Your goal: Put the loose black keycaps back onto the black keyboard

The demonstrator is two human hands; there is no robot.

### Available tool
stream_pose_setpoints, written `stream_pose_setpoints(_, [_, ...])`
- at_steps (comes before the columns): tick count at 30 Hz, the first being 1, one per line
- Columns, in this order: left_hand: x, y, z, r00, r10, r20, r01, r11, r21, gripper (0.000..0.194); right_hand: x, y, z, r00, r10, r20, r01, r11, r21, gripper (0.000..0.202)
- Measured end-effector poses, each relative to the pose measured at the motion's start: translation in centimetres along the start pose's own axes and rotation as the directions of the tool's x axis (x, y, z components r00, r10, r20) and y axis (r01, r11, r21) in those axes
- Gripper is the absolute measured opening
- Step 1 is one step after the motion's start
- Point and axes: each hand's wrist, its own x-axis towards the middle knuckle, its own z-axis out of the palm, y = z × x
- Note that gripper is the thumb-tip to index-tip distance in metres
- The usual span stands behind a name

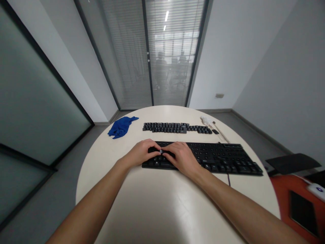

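A black keyboard (218, 157) lies across the table, with many key positions bare and caps still on along its near edge and right end. Over its left part, the fingertips of my left hand (141, 153) and my right hand (182, 157) meet in a pinch. Between them is a small dark keycap (161, 151) with a bright spot on it; the fingers partly hide it. Both hands rest close against the keyboard, and I cannot tell whether the keycap touches it. Behind, loose black keycaps (167, 127) are lined up in rows.
A crumpled blue cloth (121, 127) lies at the back left of the round table (142, 210). At the back right are a white crumpled piece (206, 121), a thin stick (221, 132) and a small black piece (215, 131). An orange chair (284, 193) holds a dark flat device (303, 211).
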Motion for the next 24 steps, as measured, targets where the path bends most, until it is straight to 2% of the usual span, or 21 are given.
stream_pose_setpoints(4, [0.0,-0.3,0.1,1.000,0.005,-0.003,-0.005,0.999,0.032,0.011,0.1,0.0,0.0,1.000,0.009,0.003,-0.009,1.000,0.006,0.021])
stream_pose_setpoints(10, [-0.2,-1.0,-0.1,1.000,-0.004,0.029,0.003,0.999,0.035,0.027,0.1,0.0,0.0,1.000,0.022,0.006,-0.022,1.000,0.010,0.021])
stream_pose_setpoints(20, [-0.3,-1.0,-0.4,0.997,0.012,0.075,-0.014,1.000,0.028,0.022,-0.1,-0.2,-0.1,0.999,-0.020,0.038,0.019,0.999,0.040,0.025])
stream_pose_setpoints(24, [-0.2,-1.0,-0.4,0.994,0.086,0.067,-0.089,0.995,0.035,0.018,-0.1,-0.2,-0.1,0.999,-0.015,0.046,0.013,0.999,0.039,0.024])
